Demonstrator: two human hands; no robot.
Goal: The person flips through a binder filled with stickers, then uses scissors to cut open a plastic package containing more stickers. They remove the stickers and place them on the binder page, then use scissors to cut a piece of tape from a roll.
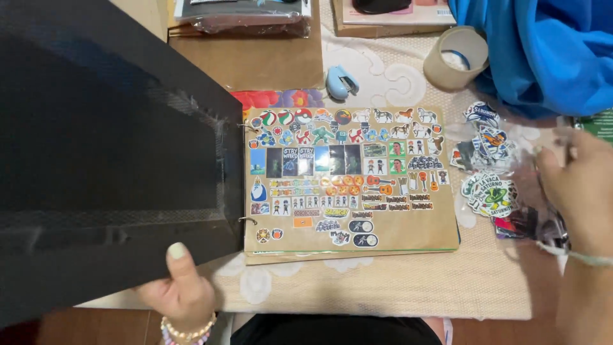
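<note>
Down near the bottom edge, the left hand (182,291) pinches the black cover (108,160) of a ring album, thumb on top, and holds it lifted up and open. Beside it the brown page (408,233) lies flat on the tabletop (383,287), and many small stickers (338,169) sit on it in rows. Over on the right, the right hand (584,191) rests on a clear bag (511,172) of loose stickers; it looks blurry, so I cannot tell if its fingers are closed. Farther back sit a small blue stapler (341,82), a roll of tape (456,56) and a blue cloth (543,51).
</note>
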